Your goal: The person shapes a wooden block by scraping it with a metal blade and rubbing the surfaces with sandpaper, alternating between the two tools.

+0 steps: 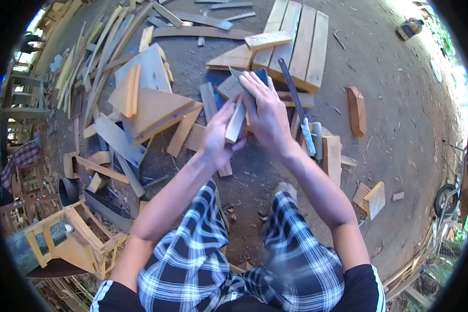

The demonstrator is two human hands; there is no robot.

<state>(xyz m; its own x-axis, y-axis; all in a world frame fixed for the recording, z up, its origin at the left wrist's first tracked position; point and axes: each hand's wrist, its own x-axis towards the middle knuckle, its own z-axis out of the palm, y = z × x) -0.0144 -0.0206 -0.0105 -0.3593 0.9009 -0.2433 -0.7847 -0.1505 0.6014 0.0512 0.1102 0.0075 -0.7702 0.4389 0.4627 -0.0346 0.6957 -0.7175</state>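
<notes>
My left hand (219, 130) is closed around a short wooden block (236, 122), held up in front of my knees with its pale end towards me. Over the far part of the block, my right hand (268, 115) grips a dark, curled sheet of sandpaper (235, 72), fingers stretched forward along it. The sheet's underside and most of its contact with the wood are hidden by my fingers. On the ground to the right of my right hand lies a long dark blade (288, 75) with a pale blue handle (308, 138).
Slatted wooden panels (296, 44) lie ahead. Stacked triangular boards (156, 112) and long strips (106, 47) fill the left. A wooden frame (80, 229) stands at lower left. A reddish block (356, 112) and a bottle (410, 28) are on the right.
</notes>
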